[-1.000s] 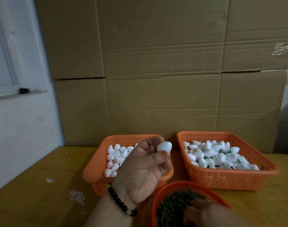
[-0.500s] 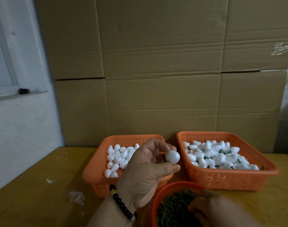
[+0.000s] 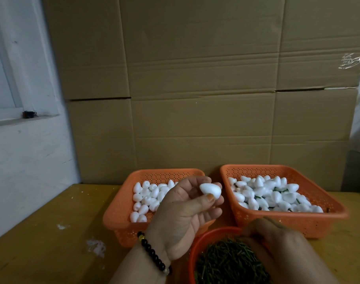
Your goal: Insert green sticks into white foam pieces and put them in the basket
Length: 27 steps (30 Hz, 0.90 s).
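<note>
Trouble we foresee: left hand [image 3: 183, 214] pinches one foam piece [image 3: 210, 190] mid-frame, right hand [image 3: 277, 240] curls among green sticks [image 3: 226, 261] at the lower edge, grip unclear, so a skewed push could split the foam.

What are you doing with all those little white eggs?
A person is making foam buds on sticks. The left hand pinches one white foam piece between thumb and fingers, held up above the left basket of plain pieces. The right hand reaches into the round basket of green sticks; whether it has one is hidden. The right basket holds pieces with sticks already in.
</note>
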### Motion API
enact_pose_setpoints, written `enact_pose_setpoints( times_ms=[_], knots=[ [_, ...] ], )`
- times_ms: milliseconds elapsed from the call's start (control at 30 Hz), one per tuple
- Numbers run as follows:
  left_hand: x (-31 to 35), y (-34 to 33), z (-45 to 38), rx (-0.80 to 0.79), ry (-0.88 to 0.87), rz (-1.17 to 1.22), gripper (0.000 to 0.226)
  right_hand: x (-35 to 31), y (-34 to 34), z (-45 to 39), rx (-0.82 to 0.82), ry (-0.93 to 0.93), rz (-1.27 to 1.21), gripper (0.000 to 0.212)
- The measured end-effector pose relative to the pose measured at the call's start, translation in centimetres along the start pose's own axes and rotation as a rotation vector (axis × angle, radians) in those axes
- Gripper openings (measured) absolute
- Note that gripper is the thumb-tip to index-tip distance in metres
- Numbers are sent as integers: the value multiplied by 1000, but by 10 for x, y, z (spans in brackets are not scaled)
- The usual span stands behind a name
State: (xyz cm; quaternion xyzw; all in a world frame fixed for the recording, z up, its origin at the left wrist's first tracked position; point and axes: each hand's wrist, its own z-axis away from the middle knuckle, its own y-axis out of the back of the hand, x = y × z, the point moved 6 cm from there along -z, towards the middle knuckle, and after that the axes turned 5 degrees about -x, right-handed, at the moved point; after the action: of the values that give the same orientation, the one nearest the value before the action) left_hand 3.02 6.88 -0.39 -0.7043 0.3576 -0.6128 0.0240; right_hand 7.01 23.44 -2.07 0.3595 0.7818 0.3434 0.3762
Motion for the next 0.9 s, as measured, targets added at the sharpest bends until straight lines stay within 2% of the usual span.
enact_pose_setpoints(
  times_ms=[133, 267, 500, 667, 900],
  knots=[
    [-8, 5, -2, 55, 83, -24, 38, -4, 15, 1, 216, 64, -133, 35],
    [-21, 3, -2, 72, 172, 31, 39, -2, 23, 4, 372, 48, -270, 18],
    [-40, -9, 1, 10, 312, 111, 36, 5, 20, 4, 405, 7, -377, 12],
    [-43, -13, 1, -7, 326, 123, 28, 3, 20, 4, 419, 34, -248, 30],
    [-41, -14, 1, -31, 319, 117, 27, -1, 25, 4, 478, 92, -245, 20]
  ],
)
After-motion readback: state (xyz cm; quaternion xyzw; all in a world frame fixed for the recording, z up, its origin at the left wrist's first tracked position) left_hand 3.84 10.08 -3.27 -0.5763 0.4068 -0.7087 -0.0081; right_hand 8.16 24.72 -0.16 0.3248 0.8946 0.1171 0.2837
